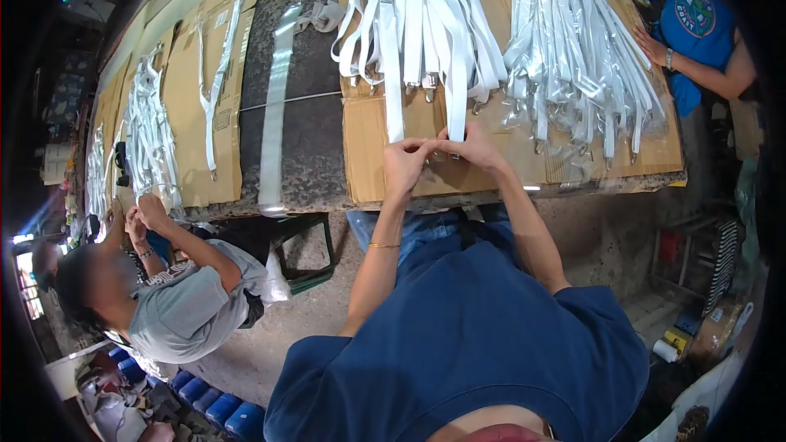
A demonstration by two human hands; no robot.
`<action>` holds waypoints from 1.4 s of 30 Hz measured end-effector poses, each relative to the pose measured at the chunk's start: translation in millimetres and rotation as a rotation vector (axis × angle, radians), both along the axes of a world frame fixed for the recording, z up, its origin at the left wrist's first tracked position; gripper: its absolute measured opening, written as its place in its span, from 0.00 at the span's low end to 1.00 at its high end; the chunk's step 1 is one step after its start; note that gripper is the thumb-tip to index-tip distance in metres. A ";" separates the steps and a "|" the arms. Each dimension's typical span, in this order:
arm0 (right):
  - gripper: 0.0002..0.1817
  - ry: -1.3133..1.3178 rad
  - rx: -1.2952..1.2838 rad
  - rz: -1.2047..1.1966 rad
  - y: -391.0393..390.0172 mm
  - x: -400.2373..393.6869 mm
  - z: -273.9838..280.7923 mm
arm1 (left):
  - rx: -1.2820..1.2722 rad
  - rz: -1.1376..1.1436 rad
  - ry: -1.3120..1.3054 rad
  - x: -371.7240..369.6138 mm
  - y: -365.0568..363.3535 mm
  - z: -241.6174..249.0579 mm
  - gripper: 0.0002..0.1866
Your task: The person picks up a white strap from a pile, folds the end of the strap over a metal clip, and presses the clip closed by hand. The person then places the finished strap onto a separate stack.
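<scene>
White suspenders [458,49] with metal clips lie in a thick pile on a cardboard sheet [365,172] in front of me. Two of their straps hang down toward me, side by side. My left hand [407,165] is closed at the lower end of the left strap. My right hand [475,148] is closed at the end of the right strap. The fingertips of both hands meet between the two ends, and they mostly hide the clips there. Right of the pile lie more white suspenders in clear plastic bags [565,57].
Another person's hand [651,47] rests at the table's right edge. To the left, a person in a grey shirt [184,303] works beside bagged suspenders [149,135]. One suspender [210,106] lies on cardboard. A green-framed stool [315,258] stands under the table, and blue containers [221,409] stand lower left.
</scene>
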State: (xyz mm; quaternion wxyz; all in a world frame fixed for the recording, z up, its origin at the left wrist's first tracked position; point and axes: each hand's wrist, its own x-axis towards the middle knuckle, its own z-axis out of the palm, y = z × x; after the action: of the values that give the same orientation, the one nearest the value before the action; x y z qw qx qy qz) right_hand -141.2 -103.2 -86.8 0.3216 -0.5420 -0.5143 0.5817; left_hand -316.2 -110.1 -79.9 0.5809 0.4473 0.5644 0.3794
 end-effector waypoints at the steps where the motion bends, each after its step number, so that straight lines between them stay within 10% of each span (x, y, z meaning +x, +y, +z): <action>1: 0.08 0.032 0.019 -0.030 0.0 -0.5 -2.3 | -0.041 0.025 0.013 1.4 -0.7 7.3 0.08; 17: 0.17 0.551 -0.027 -0.124 7.0 16.5 23.4 | 0.012 -0.032 -0.054 -6.6 -12.6 -6.8 0.09; 32: 0.15 0.357 0.079 -0.143 4.9 -8.2 18.9 | 0.090 -0.064 0.040 8.0 -10.7 -4.7 0.09; 42: 0.11 0.673 -0.142 -0.383 18.9 3.4 12.5 | 0.010 -0.008 -0.330 25.3 -10.0 -6.2 0.13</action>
State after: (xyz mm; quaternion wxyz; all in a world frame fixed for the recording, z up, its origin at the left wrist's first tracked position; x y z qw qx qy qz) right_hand -137.9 -84.3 -74.3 0.5366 -0.4282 -0.2280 0.6905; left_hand -290.9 -120.1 -86.1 0.6649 0.3840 0.4578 0.4482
